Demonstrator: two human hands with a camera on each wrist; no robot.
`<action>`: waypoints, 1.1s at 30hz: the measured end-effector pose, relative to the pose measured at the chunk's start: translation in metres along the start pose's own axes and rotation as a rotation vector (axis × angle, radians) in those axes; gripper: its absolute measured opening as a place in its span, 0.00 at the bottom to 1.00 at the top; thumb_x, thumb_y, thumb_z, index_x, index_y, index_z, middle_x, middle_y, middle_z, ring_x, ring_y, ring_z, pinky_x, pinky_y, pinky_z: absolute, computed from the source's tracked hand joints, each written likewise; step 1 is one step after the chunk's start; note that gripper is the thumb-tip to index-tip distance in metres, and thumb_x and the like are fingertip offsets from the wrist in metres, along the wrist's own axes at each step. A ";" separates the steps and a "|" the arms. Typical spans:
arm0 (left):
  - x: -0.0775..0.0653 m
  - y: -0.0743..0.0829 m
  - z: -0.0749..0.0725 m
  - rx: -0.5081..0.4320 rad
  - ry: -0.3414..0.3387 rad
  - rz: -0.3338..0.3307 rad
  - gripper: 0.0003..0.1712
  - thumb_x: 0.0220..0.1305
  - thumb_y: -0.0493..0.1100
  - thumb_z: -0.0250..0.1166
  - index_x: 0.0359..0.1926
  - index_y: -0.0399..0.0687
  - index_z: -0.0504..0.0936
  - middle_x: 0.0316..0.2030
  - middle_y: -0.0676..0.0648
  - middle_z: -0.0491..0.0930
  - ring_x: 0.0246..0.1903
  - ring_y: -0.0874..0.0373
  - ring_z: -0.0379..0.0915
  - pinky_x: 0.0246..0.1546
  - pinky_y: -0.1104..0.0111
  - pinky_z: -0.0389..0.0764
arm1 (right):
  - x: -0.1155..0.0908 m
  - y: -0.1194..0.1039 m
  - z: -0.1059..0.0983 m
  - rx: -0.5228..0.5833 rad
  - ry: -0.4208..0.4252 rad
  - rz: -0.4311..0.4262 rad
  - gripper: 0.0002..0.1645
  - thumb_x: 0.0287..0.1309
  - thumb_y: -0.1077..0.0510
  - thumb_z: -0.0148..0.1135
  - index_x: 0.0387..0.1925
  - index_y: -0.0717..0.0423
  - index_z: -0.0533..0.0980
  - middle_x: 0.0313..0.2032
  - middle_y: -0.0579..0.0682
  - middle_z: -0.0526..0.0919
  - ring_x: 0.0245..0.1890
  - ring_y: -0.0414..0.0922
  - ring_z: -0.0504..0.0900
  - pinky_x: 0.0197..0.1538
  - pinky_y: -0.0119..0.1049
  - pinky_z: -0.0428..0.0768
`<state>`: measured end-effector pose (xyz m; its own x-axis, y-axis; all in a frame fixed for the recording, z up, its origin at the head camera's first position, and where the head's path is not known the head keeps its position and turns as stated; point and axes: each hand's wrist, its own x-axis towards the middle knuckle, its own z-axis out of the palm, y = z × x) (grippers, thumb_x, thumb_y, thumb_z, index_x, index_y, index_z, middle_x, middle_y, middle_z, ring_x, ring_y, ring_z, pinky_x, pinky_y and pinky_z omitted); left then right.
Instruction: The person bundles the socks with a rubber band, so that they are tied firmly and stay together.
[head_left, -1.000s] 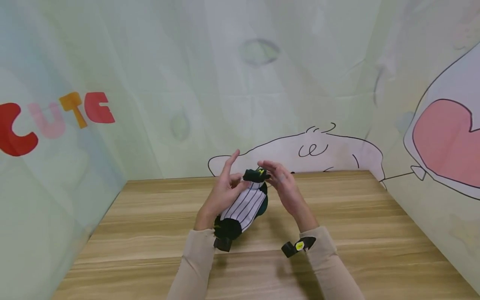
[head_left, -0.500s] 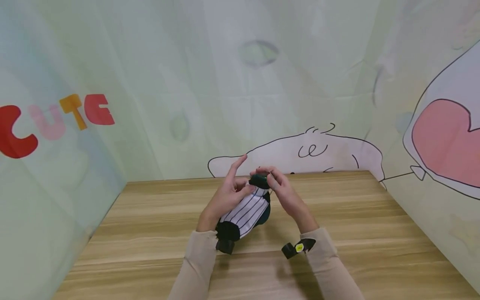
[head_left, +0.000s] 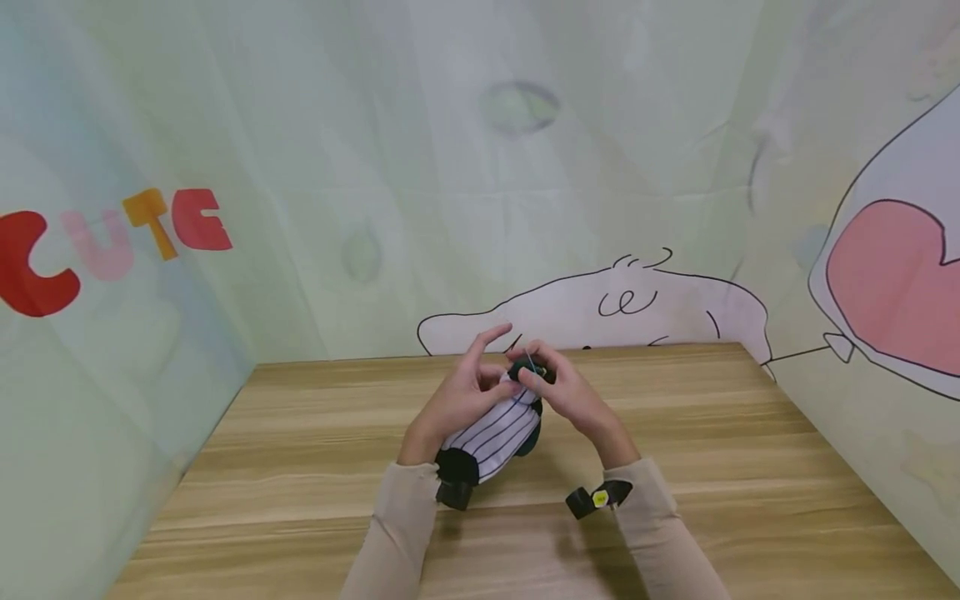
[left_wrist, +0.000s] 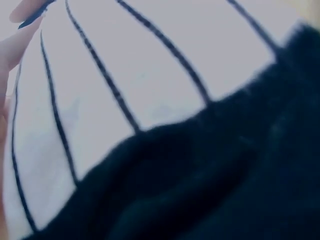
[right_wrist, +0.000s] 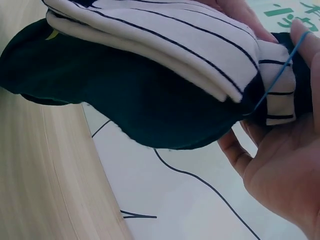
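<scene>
A bundle of socks (head_left: 495, 437), white with dark stripes and dark green ends, is held tilted above the table. My left hand (head_left: 457, 407) grips it from the left, thumb on the striped cloth and index finger raised. At the bundle's upper end, my right hand (head_left: 579, 406) pinches the dark cloth between thumb and fingers. A thin blue band (right_wrist: 280, 75) runs from the right thumb tip down to the socks in the right wrist view. Striped cloth (left_wrist: 125, 75) and a dark part fill the left wrist view. Some fingers are hidden behind the bundle.
The wood-grain table (head_left: 315, 433) stretches under both hands. Behind and beside it hang printed cloth walls (head_left: 375, 208) with drawings and letters. Small black cameras are strapped at both wrists, the right camera (head_left: 579, 502) beside its sleeve.
Both hands and the socks have shifted slightly right and down. The right hand's thumb has come down onto the dark end, and a blue band now shows there.
</scene>
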<state>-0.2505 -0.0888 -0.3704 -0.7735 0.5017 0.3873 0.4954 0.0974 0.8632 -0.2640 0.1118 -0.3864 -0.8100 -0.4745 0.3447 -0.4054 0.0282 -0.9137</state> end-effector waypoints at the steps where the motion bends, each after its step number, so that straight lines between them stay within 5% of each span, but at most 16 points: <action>1: -0.001 0.004 0.000 0.009 -0.002 -0.002 0.43 0.67 0.29 0.63 0.76 0.46 0.52 0.32 0.40 0.85 0.26 0.58 0.75 0.33 0.70 0.75 | 0.000 0.000 0.000 -0.015 -0.002 0.005 0.21 0.70 0.56 0.59 0.58 0.63 0.71 0.59 0.66 0.73 0.55 0.52 0.73 0.56 0.46 0.72; 9: -0.005 0.020 0.003 0.126 -0.016 0.005 0.29 0.68 0.31 0.62 0.68 0.43 0.68 0.27 0.43 0.84 0.24 0.58 0.73 0.33 0.70 0.72 | 0.000 0.002 -0.001 -0.128 -0.027 0.036 0.24 0.66 0.53 0.65 0.57 0.60 0.73 0.58 0.56 0.77 0.56 0.52 0.77 0.56 0.46 0.76; 15: -0.001 -0.010 0.002 0.164 -0.016 -0.001 0.23 0.68 0.40 0.66 0.63 0.51 0.77 0.34 0.45 0.87 0.30 0.59 0.81 0.36 0.68 0.79 | -0.001 0.002 -0.001 -0.186 -0.051 0.031 0.26 0.65 0.50 0.66 0.58 0.58 0.73 0.52 0.56 0.80 0.49 0.50 0.79 0.51 0.46 0.79; 25: 0.001 -0.018 0.002 0.263 -0.029 0.048 0.13 0.66 0.37 0.67 0.49 0.49 0.76 0.34 0.46 0.85 0.29 0.63 0.79 0.33 0.70 0.76 | 0.002 0.003 -0.001 -0.215 -0.085 -0.016 0.20 0.64 0.51 0.67 0.49 0.61 0.75 0.45 0.55 0.81 0.42 0.47 0.79 0.44 0.38 0.79; 33: 0.002 -0.018 0.005 0.294 -0.028 0.060 0.12 0.67 0.36 0.67 0.38 0.48 0.69 0.22 0.50 0.80 0.21 0.67 0.70 0.23 0.73 0.67 | 0.001 0.005 -0.004 -0.238 -0.078 -0.024 0.15 0.62 0.56 0.69 0.48 0.56 0.79 0.43 0.52 0.81 0.39 0.48 0.78 0.39 0.37 0.78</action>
<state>-0.2588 -0.0855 -0.3866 -0.7304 0.5372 0.4217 0.6359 0.3098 0.7068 -0.2690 0.1149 -0.3901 -0.7674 -0.5435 0.3402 -0.5203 0.2177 -0.8258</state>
